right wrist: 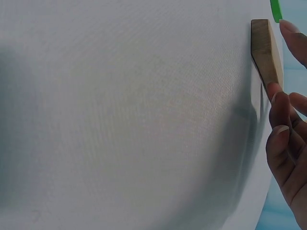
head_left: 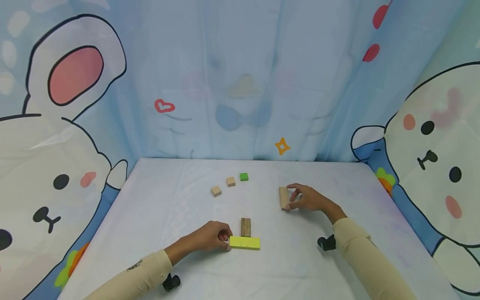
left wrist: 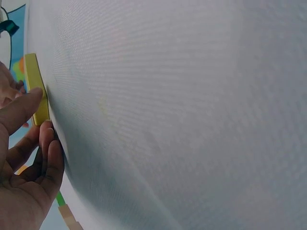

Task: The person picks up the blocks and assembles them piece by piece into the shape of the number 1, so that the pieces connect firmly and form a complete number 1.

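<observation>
Yellow block [head_left: 245,243]: plain long bar, flat faces, straight edges, bright yellow-green. Sits near the middle of the white tabletop [head_left: 202,208], toward the person. Long axis left to right in the head view, one end toward the left hand [head_left: 211,236], other end free, pointing right. Left hand pinches the left end, thumb on one face, fingertips on the other side.

Brown block [head_left: 245,227]: darker wood, visible grain, just beyond the yellow block's middle, long axis pointing away from the person, square to yellow, so the two make a T. Near end looks to meet yellow's far side; can't tell if truly touching.

Tan block [head_left: 284,198]: pale wood bar, right of and farther off than the brown one, well apart from it. Long axis runs near to far, roughly parallel to brown. Right hand [head_left: 308,198] pinches it lengthwise, thumb by near end, finger by far end.

Farther back, left of the tan block: two tan cubes [head_left: 216,191] and a green cube [head_left: 244,177], spaced in a slanting row. Blue cartoon curtain [head_left: 240,41] behind.
</observation>
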### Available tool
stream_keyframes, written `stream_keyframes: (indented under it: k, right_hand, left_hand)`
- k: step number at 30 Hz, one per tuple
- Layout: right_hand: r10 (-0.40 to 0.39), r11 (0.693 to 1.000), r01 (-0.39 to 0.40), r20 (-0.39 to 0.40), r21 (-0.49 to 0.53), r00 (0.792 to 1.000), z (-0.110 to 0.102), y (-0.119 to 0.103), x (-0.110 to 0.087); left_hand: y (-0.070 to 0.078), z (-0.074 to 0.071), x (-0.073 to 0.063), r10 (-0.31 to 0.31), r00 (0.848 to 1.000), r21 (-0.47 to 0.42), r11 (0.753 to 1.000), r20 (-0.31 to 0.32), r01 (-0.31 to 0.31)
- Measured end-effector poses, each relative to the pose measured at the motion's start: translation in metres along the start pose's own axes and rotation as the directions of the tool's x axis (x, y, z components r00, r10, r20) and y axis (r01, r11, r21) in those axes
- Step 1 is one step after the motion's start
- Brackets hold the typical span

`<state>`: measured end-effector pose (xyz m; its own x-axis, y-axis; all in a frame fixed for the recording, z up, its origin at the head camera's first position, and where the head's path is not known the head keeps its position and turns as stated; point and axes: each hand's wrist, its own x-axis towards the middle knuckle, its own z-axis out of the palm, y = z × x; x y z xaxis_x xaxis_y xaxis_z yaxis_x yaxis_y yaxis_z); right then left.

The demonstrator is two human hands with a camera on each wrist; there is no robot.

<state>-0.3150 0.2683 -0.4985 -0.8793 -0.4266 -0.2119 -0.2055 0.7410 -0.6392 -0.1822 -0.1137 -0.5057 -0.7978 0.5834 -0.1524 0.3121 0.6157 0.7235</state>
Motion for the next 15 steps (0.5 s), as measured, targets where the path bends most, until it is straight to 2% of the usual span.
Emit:
stream_keyframes:
  k: [15]
  right_hand:
    - [0.014,0.997,-0.011,0.048,-0.079,0.999,-0.0024,-0.0051,0.0081]
  left_hand:
    - [-0.0012,-0.0007,0.0010,-0.008,1.000,-0.008,1.000,0.002,0.008]
